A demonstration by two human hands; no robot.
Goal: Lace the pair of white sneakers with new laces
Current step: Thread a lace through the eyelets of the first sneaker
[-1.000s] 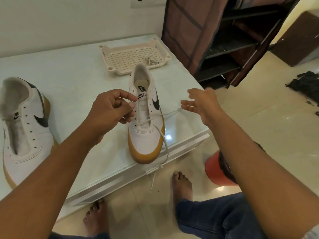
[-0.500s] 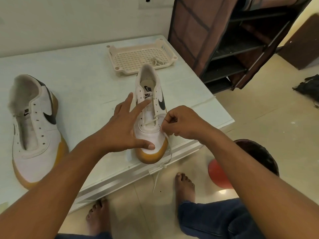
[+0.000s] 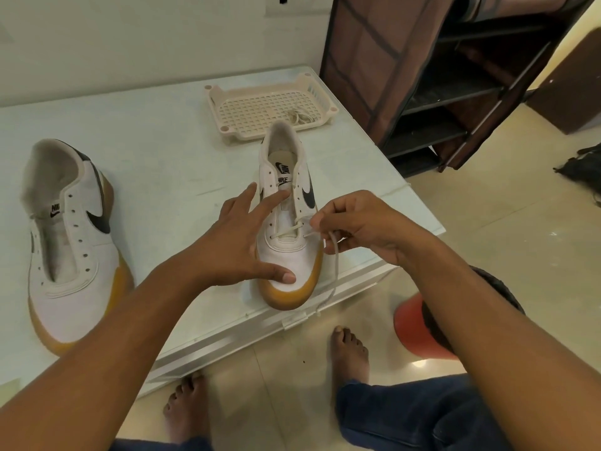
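At the far left of the pale bench (image 3: 162, 141) lies the unlaced sneaker (image 3: 71, 242), white with a black swoosh and a tan sole. Its toe points toward the person and its eyelets are bare.

The left grip (image 3: 240, 245), a bare hand, is released. Its fingers are straight and spread, and the thumb presses on the white toe cap of the second sneaker (image 3: 299, 255). The forefinger reaches up along the tongue. This sneaker stands near the front edge of the bench, toe toward the person, well apart from the first one. The new lace (image 3: 335, 265) crosses its lowest eyelets only.

Behind its heel sits a cream perforated tray (image 3: 260, 109), with a small coil of lace (image 3: 299, 116) in it, near the tray's right side.

The right grip (image 3: 361, 226), also a bare hand, is clenched on the lace, pinching it just beside the shoe's right-hand eyelets. From that pinch one free end hangs down past the toe and over the bench's front edge.

Below, two bare feet rest on the tiled floor. A red stool (image 3: 413, 330) shows under the right forearm. A dark shelf rack (image 3: 455, 76) stands at the upper right, and a black bag (image 3: 582, 167) lies on the floor at the right edge.
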